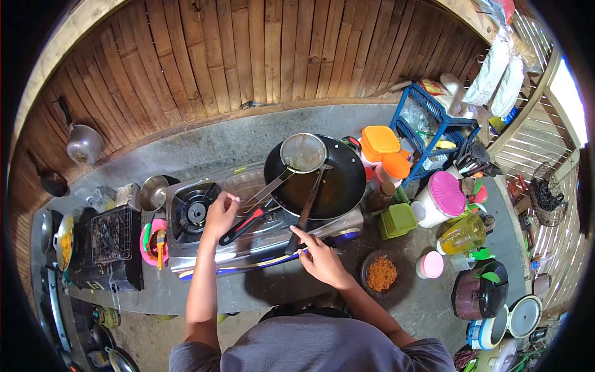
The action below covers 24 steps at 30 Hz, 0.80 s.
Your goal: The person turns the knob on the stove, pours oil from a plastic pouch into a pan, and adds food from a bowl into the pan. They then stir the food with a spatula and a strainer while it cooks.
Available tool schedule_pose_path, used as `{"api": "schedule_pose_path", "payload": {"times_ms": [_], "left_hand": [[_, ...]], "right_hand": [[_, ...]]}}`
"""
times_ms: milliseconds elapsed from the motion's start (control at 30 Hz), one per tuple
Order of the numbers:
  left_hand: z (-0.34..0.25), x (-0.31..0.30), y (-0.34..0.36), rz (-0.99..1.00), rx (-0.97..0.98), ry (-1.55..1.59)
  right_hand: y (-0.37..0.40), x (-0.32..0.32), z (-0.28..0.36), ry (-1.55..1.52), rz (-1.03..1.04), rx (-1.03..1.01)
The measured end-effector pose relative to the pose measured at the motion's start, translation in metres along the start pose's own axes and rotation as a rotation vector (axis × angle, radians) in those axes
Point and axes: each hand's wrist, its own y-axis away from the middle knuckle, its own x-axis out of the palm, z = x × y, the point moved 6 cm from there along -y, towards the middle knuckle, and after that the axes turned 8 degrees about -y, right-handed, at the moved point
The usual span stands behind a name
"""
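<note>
Black pan sits at the stove's right end, strainer over it. Left hand curls by the strainer's handle, grip unclear; right hand, loosely open, is at the spatula. Best hold the strainer level.

Daylight enters from the right through gaps in the slats; the opening at upper right is overexposed to white. Illumination is moderate at center and dim at lower left. Glare appears on the steel front of the stove; a soft shadow falls on the worktop below it. Wide-angle distortion bows the bamboo wall. Black vignetting fills the corners. Center detail is sharp; outer detail is softer.
</note>
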Motion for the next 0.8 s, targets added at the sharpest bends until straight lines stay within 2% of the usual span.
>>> {"api": "schedule_pose_path", "payload": {"times_ms": [67,200,400,500,700,733,800], "left_hand": [[-0.003,-0.006,0.004,-0.054,0.049,0.083],[-0.006,-0.010,0.023,-0.052,-0.002,0.449],[-0.035,-0.012,0.056,-0.249,0.032,0.470],[-0.068,-0.004,0.079,-0.260,0.052,0.467],[-0.143,0.023,0.111,-0.235,0.250,0.656],[-0.143,0.039,0.118,-0.104,0.267,0.607],[-0.164,0.061,0.132,-0.076,0.472,0.439]], "right_hand": [[0.001,-0.001,0.000,-0.016,-0.002,0.003],[0.005,-0.004,0.001,-0.039,0.012,0.009],[0.009,-0.002,-0.002,0.024,-0.044,-0.083],[0.011,-0.008,-0.003,-0.106,-0.076,-0.034],[0.020,-0.025,-0.011,-0.073,-0.218,0.055],[0.022,-0.027,-0.011,-0.199,-0.255,0.057],[0.024,-0.032,-0.012,-0.456,-0.329,0.051]]}}
